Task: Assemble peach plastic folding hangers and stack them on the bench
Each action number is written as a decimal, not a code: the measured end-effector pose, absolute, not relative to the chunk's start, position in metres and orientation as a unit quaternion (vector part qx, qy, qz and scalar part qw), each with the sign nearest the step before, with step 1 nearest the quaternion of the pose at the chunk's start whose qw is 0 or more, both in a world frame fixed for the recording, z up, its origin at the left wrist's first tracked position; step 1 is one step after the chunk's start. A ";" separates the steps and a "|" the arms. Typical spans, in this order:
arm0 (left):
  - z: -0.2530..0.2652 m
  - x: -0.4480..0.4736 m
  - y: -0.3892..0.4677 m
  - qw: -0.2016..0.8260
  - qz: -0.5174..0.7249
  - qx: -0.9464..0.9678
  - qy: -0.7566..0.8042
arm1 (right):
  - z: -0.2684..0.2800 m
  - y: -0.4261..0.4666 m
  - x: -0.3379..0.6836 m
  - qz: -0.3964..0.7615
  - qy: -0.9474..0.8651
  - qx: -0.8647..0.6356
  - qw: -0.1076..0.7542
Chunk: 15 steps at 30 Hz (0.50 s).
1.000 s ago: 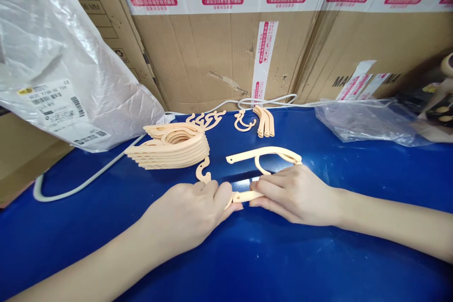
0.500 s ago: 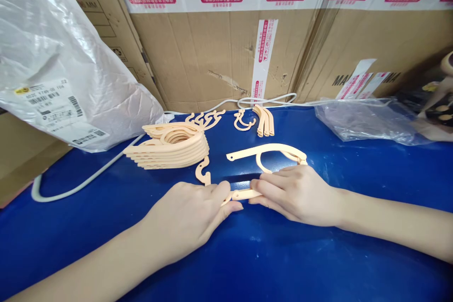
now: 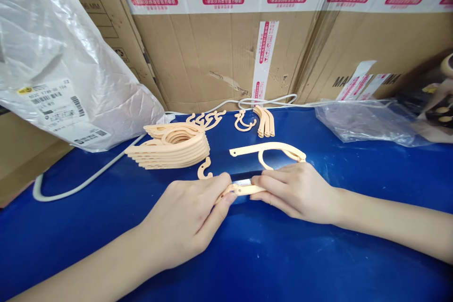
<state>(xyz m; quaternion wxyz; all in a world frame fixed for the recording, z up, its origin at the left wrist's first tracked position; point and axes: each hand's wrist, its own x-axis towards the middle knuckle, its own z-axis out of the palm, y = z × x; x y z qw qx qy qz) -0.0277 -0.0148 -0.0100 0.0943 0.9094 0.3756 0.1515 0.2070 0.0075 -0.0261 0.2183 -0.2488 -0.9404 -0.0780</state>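
Pale cream plastic parts of a folding clothes hanger are in both hands. My left hand (image 3: pixel 194 219) is closed, thumb and forefinger pinching a piece whose hook (image 3: pixel 204 168) sticks out beyond the knuckles. Closed too, my right hand (image 3: pixel 295 193) grips a hanger arm (image 3: pixel 246 190); its holed end meets the left thumb and the hook piece. A longer curved arm (image 3: pixel 262 147) with a hole at its tip extends behind the right fingers. How it joins the held arm is hidden. A stack of folded hangers (image 3: pixel 173 153) lies beyond my left hand.
Loose hooks (image 3: pixel 208 120), a few more hooks (image 3: pixel 244 122) and curved arms (image 3: pixel 264 121) lie at the back of the blue table (image 3: pixel 269 259). A white plastic bag (image 3: pixel 71 71), cable (image 3: pixel 85 188), clear bag (image 3: pixel 368 122) and cardboard boxes (image 3: pixel 198 56) surround them.
My left thumb and forefinger have come up against the holed end of the arm. The hook has tilted and sits slightly lower behind the left hand. My right hand has barely moved.
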 end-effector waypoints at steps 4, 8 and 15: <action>-0.014 -0.028 -0.014 0.055 0.157 0.914 0.369 | -0.026 0.007 0.207 -0.085 -0.940 -0.235 0.231; -0.016 -0.028 -0.012 0.044 0.142 0.916 0.374 | -0.025 0.007 0.206 -0.093 -0.939 -0.230 0.238; -0.014 -0.029 -0.012 0.048 0.133 0.922 0.361 | -0.026 0.006 0.207 -0.095 -0.940 -0.233 0.232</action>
